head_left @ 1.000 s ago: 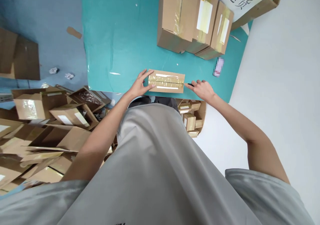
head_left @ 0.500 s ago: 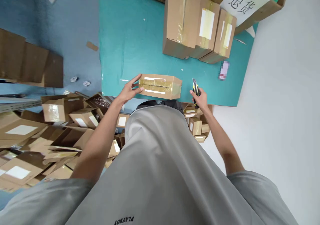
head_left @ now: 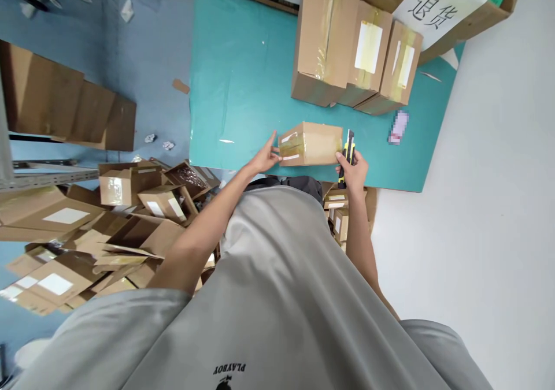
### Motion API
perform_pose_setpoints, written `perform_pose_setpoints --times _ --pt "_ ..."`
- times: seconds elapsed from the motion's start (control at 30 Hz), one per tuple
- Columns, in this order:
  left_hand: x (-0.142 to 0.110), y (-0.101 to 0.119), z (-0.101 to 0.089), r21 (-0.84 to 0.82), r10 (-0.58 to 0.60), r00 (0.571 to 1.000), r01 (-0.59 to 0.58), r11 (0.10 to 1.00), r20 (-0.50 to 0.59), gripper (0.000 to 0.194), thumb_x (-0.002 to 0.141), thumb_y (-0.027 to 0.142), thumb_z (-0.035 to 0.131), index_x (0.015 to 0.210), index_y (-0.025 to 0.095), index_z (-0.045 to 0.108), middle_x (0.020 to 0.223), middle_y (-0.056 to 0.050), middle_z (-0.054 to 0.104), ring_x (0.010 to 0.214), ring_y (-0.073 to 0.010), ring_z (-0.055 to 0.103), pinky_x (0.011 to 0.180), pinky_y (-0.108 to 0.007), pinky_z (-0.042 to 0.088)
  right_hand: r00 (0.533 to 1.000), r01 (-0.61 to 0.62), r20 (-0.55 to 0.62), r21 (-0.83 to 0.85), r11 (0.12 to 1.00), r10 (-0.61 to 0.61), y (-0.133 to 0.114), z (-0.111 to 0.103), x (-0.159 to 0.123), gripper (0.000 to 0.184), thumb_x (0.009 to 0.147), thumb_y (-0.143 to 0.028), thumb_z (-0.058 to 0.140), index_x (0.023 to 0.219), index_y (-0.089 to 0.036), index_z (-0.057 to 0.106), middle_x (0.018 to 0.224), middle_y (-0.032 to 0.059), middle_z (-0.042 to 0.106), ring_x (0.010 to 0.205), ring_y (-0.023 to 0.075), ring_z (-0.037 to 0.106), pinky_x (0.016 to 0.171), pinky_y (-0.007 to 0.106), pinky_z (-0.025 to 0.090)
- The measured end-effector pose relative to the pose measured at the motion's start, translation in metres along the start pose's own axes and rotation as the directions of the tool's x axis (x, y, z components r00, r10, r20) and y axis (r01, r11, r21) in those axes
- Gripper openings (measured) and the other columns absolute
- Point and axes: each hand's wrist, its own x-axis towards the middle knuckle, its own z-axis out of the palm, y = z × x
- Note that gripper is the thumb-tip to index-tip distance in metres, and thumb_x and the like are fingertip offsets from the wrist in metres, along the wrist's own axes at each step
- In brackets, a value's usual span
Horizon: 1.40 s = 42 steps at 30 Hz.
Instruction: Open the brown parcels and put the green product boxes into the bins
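A small taped cardboard box (head_left: 323,144) lies between my hands near the front edge of the teal table, its plain long side now showing and its taped face turned to the left. My left hand (head_left: 264,158) holds the box's left end, index finger stretched out along it. In my right hand (head_left: 355,171) is a black and yellow utility knife (head_left: 347,159), its blade pointing away from me. The right thumb and fingertips reach the box's right end.
Three taped cartons (head_left: 326,37) stand at the back of the teal table (head_left: 243,72), near a bigger box with a paper sign (head_left: 437,8). A blurred pinkish item (head_left: 398,127) lies right. Opened boxes (head_left: 130,234) pile up on the floor at left.
The box has turned from its taped face to its plain side. My right hand with the knife has come up against its right end; my left hand stays at the left end.
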Motion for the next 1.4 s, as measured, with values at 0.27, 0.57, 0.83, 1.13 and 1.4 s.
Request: perform_pose_setpoints --times 0.27,0.57,0.83,1.13,1.4 --pt "-0.002 0.081 0.030 0.270 0.237 0.965 -0.200 0.942 -0.112 0.058 0.108 0.059 0.062 0.148 0.021 0.074 0.153 -0.019 0.069 0.137 -0.0316 0.068 0.112 -0.045 0.060 0.999 0.039 -0.022 -0.330 0.943 -0.049 -0.002 -0.007 -0.015 0.060 0.102 -0.061 0.064 0.142 -0.016 0.068 0.122 0.0148 0.079 0.078 0.0225 0.079 0.077 0.037 0.067" --pt "-0.004 0.153 0.032 0.283 0.222 0.968 -0.182 0.942 -0.117 0.028 0.090 0.044 0.088 0.101 0.018 0.086 0.105 -0.009 0.085 0.098 -0.0256 0.079 0.095 -0.040 0.065 0.986 0.160 0.113 -0.499 0.852 -0.119 -0.025 -0.005 -0.077 0.068 0.118 -0.057 0.034 0.170 -0.017 0.051 0.137 0.0207 0.079 0.102 0.0299 0.085 0.099 0.044 0.066" --pt "0.004 0.150 0.022 0.269 0.217 0.974 -0.192 0.944 -0.066 0.037 0.086 0.053 0.095 0.098 0.019 0.086 0.097 -0.007 0.086 0.094 -0.0264 0.082 0.097 -0.043 0.065 0.875 0.432 0.438 -0.520 0.737 -0.205 -0.041 0.026 -0.090 0.058 0.117 -0.038 0.043 0.172 -0.024 0.054 0.167 0.0142 0.067 0.154 0.0302 0.065 0.123 0.045 0.055" --pt "0.005 0.146 0.024 0.265 0.219 0.972 -0.191 0.945 -0.081 0.035 0.086 0.051 0.094 0.099 0.020 0.086 0.098 -0.007 0.086 0.097 -0.0269 0.081 0.099 -0.042 0.064 0.843 0.486 0.510 -0.586 0.648 -0.172 -0.047 0.032 -0.082 0.060 0.118 -0.033 0.039 0.175 -0.019 0.051 0.155 0.0180 0.074 0.140 0.0322 0.072 0.115 0.044 0.058" --pt "0.004 0.148 0.027 0.273 0.207 0.968 -0.163 0.948 -0.141 0.026 0.085 0.041 0.094 0.096 0.019 0.086 0.096 -0.008 0.086 0.093 -0.0270 0.081 0.094 -0.041 0.065 0.858 0.445 0.514 -0.750 0.489 0.006 -0.078 0.044 -0.088 0.063 0.119 -0.030 0.034 0.181 -0.020 0.041 0.144 0.0194 0.077 0.121 0.0355 0.077 0.102 0.043 0.060"
